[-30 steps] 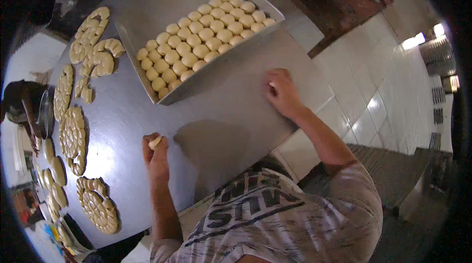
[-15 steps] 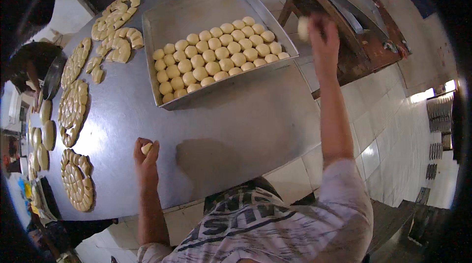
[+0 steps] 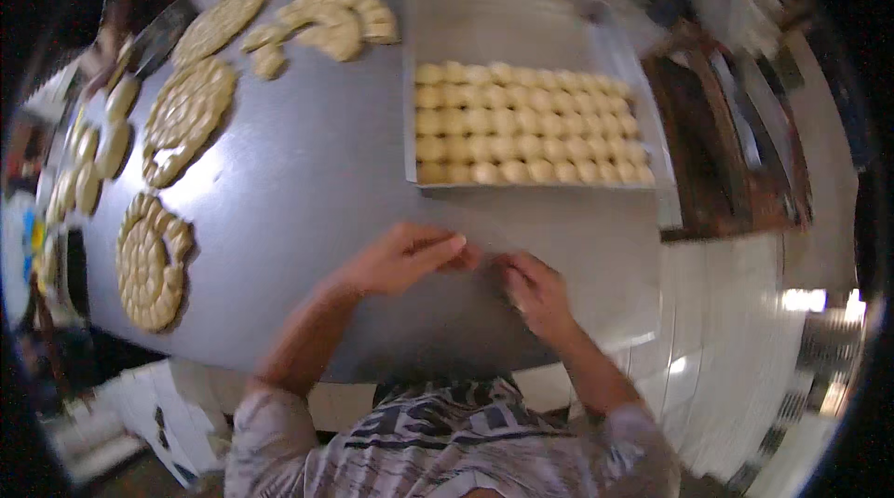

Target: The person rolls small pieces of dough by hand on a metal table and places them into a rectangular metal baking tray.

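Over the metal table in front of me, my left hand (image 3: 414, 258) and my right hand (image 3: 537, 295) are close together, with a small gap between them. Fingers of the left hand are curled, its thumb laid along them; a pale spot shows at the thumb tip. The right hand's fingers are bent inward against the thumb. Motion blur hides what either hand holds. Beyond them lies a rectangular metal baking tray (image 3: 503, 19), with rows of round pale dough balls (image 3: 531, 121) filling its near part.
Flat coils of cut dough pieces (image 3: 149, 263) lie along the left side of the metal table (image 3: 298, 191). Oval dough pieces (image 3: 114, 148) are at the far left edge, near a person's hand (image 3: 110, 56). A wooden stand (image 3: 694, 140) is right of the tray.
My right hand has come down from the far right, where it held a dough ball, to the middle. The left has moved right toward it. My view has shifted, moving the tray rightward in the picture.
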`<state>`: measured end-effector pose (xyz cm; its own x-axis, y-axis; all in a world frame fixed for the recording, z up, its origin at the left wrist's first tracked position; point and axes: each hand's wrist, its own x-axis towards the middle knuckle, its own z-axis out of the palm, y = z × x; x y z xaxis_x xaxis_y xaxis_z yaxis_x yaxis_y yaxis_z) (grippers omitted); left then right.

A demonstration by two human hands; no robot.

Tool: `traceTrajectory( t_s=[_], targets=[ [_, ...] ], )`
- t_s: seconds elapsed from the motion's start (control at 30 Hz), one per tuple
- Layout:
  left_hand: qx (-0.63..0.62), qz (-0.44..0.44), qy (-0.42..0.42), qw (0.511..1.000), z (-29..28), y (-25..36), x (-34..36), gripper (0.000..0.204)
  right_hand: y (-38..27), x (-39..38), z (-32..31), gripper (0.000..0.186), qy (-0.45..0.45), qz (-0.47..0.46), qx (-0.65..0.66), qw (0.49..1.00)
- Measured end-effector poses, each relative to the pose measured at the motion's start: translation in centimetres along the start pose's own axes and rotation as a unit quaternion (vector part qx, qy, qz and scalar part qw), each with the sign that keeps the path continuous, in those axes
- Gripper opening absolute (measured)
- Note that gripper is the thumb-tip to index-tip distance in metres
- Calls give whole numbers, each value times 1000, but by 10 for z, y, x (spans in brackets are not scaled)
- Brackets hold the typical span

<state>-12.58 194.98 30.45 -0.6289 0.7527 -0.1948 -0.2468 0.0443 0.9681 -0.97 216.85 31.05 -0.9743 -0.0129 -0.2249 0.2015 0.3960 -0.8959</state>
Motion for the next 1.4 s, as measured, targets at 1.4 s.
traceTrajectory(
  t_s=[1.4],
  targets=[
    [147,9,314,938,-42,-12,-101,35,112,-39,-114,31,326,-25,-342,881]
  ],
)
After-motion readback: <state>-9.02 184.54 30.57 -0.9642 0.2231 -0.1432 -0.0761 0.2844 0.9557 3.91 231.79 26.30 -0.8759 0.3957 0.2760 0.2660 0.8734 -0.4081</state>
